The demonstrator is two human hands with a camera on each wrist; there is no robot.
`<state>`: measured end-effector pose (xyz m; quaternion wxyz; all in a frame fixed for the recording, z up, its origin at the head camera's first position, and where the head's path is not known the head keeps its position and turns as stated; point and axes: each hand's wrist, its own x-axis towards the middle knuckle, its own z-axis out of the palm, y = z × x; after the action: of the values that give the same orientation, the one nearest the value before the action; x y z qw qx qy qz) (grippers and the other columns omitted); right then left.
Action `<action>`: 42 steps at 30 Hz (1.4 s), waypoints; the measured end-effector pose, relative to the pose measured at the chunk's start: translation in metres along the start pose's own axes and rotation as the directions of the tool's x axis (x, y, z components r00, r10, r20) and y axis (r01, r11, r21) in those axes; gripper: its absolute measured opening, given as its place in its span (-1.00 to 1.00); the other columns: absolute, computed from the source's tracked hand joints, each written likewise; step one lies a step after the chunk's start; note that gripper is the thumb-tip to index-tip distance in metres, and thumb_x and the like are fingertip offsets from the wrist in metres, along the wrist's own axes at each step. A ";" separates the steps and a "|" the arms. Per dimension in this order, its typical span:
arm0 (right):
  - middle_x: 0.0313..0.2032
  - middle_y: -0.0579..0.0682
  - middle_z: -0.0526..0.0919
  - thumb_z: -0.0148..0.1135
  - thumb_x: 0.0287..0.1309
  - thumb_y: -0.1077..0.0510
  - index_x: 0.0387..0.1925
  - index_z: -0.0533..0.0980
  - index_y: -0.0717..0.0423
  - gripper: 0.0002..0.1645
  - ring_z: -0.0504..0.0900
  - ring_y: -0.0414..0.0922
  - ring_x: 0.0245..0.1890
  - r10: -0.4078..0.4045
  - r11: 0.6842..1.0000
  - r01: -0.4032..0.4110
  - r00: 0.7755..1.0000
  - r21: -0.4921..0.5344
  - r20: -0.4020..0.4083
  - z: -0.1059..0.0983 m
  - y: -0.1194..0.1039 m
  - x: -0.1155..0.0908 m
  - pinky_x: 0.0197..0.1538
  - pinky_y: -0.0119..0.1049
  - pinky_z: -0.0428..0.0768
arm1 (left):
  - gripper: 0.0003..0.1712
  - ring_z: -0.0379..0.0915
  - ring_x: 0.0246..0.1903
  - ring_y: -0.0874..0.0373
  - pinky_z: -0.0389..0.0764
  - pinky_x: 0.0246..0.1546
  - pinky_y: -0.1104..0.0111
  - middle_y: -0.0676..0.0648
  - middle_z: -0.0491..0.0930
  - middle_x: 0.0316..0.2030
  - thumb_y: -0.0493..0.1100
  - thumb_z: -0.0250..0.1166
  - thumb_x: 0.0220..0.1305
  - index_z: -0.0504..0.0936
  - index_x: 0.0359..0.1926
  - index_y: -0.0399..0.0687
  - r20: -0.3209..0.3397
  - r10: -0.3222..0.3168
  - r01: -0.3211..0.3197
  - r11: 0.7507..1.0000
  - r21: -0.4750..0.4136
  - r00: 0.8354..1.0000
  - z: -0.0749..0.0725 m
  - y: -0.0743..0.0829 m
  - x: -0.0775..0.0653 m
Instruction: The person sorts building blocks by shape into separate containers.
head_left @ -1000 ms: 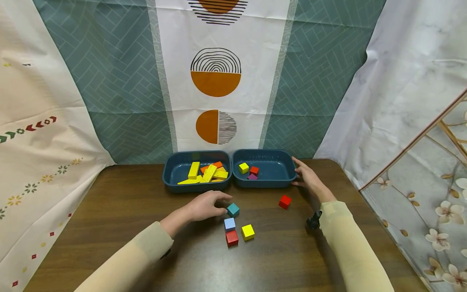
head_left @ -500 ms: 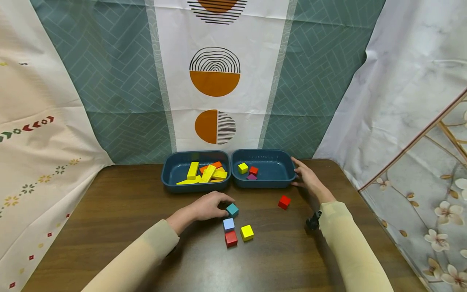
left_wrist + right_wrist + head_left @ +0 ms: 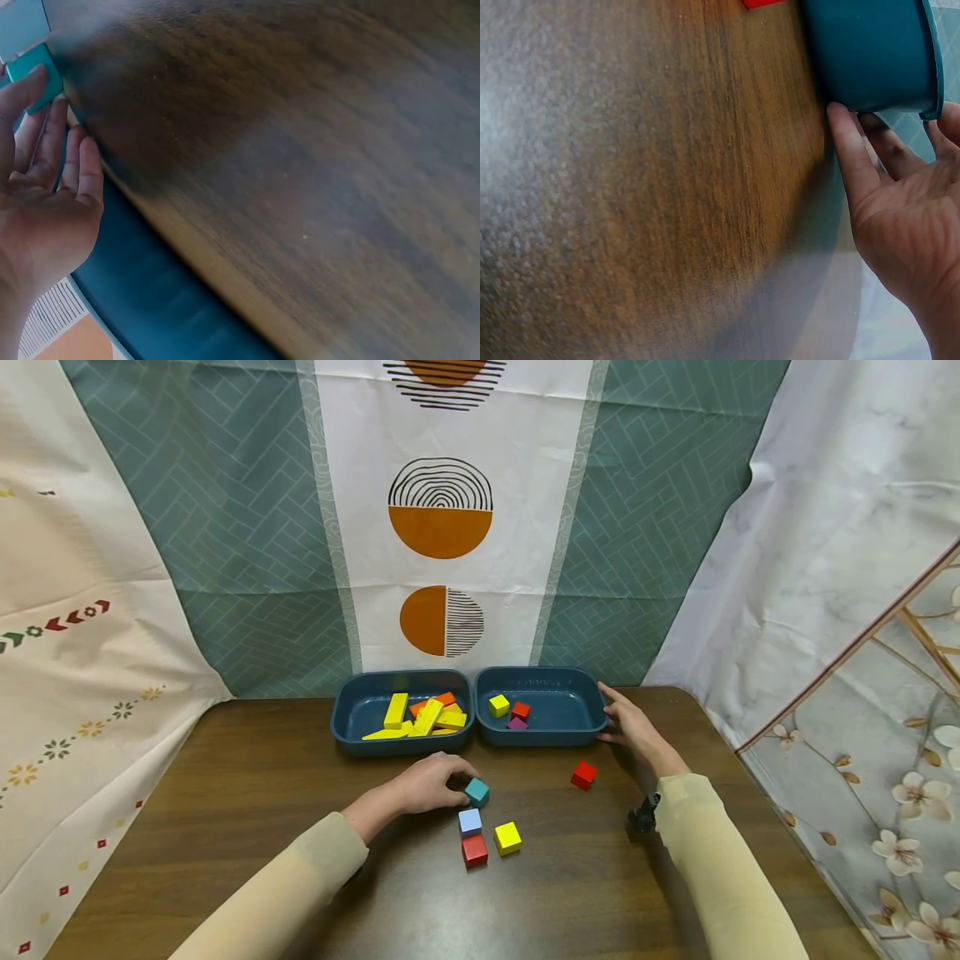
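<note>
My left hand (image 3: 431, 783) has its thumb and fingertips around a teal cube (image 3: 477, 792) on the table and pinches it. In the left wrist view the thumb lies across one face of the teal cube (image 3: 51, 73), with the other fingers extended below. Just in front of it a light blue cube (image 3: 470, 822) touches a red cube (image 3: 475, 851), and a yellow cube (image 3: 507, 838) sits to their right. At the right end of the right-hand blue bin (image 3: 551, 737), my right hand (image 3: 636, 727) rests its extended fingers against the wall.
The left-hand blue bin (image 3: 352, 746) holds several yellow and orange blocks. Inside the right-hand bin lie a yellow cube (image 3: 498, 706), a red cube (image 3: 521, 711) and a purple block (image 3: 517, 724). Another red cube (image 3: 583, 775) stands on the table (image 3: 247, 777) before it. Patterned cloth hangs behind.
My left hand has edged right and its fingers have closed in on the teal cube. My right hand stays at the bin's end. The other cubes lie as before.
</note>
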<state>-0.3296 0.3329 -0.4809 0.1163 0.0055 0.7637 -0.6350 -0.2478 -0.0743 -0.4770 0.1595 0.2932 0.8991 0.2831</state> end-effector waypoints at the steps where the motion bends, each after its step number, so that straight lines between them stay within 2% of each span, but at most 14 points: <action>1: 0.63 0.01 -0.24 -0.34 0.48 0.23 0.65 -0.08 -0.22 -0.21 0.18 0.25 0.44 -0.001 1.000 0.001 1.000 -0.004 0.000 0.000 0.000 0.000 0.33 0.26 0.37 | -0.58 0.40 0.03 0.13 0.50 0.14 0.16 0.13 0.64 0.01 -0.09 0.46 0.28 0.68 0.16 0.07 -0.004 -0.011 0.011 1.000 0.002 1.000 0.000 0.000 0.000; 11: 0.62 0.04 -0.20 -0.31 0.46 0.23 0.65 -0.06 -0.19 -0.21 0.22 0.24 0.43 -0.013 1.000 0.013 1.000 -0.016 -0.008 0.002 -0.002 -0.002 0.31 0.23 0.42 | -0.58 0.39 -0.03 0.15 0.50 0.07 0.18 0.15 0.64 -0.08 -0.06 0.50 0.25 0.69 0.12 0.06 -0.034 -0.047 0.047 0.999 -0.003 0.998 0.001 0.000 0.000; 22: 0.62 0.10 -0.21 -0.32 0.48 0.23 0.65 -0.07 -0.18 -0.22 0.24 0.24 0.43 -0.025 1.000 0.025 1.000 0.019 0.013 0.002 -0.001 -0.002 0.31 0.23 0.41 | -0.65 0.48 -0.09 0.16 0.55 0.02 0.21 0.12 0.62 -0.13 -0.07 0.49 0.25 0.66 0.04 0.08 -0.081 -0.035 0.026 0.994 -0.106 0.996 -0.007 -0.002 -0.004; 26: 0.62 0.11 -0.20 -0.32 0.49 0.23 0.65 -0.08 -0.19 -0.22 0.22 0.24 0.44 -0.018 0.999 0.018 1.000 0.028 0.015 0.002 -0.001 -0.003 0.33 0.23 0.39 | -0.66 0.50 -0.12 0.17 0.57 -0.01 0.23 0.15 0.63 -0.15 -0.06 0.50 0.24 0.66 0.01 0.10 -0.102 -0.018 0.005 0.991 -0.131 0.995 -0.012 0.003 -0.005; 33: 0.61 0.18 -0.23 -0.30 0.43 0.31 0.65 -0.12 -0.04 -0.18 0.16 0.31 0.44 0.012 0.997 -0.015 0.999 0.081 0.038 0.009 -0.026 -0.021 0.38 0.31 0.25 | -0.65 0.47 -0.08 0.16 0.57 0.00 0.25 0.13 0.63 -0.13 -0.01 0.51 0.22 0.66 0.00 0.11 -0.130 0.018 -0.037 0.988 -0.147 0.991 -0.022 0.018 -0.008; 42: 0.61 0.20 -0.22 -0.31 0.45 0.31 0.65 -0.12 -0.04 -0.20 0.15 0.33 0.44 0.016 0.997 -0.019 0.999 0.079 0.042 0.009 -0.027 -0.022 0.38 0.32 0.24 | -0.67 0.50 -0.14 0.11 0.61 -0.07 0.25 0.14 0.62 -0.20 -0.10 0.51 0.22 0.67 -0.01 0.08 -0.184 0.051 -0.087 0.978 -0.190 0.982 -0.038 0.032 -0.005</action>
<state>-0.3109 0.3220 -0.4523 0.1374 0.0038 0.7352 -0.6637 -0.2471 -0.0718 -0.4272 0.0968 0.2805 0.8665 0.4013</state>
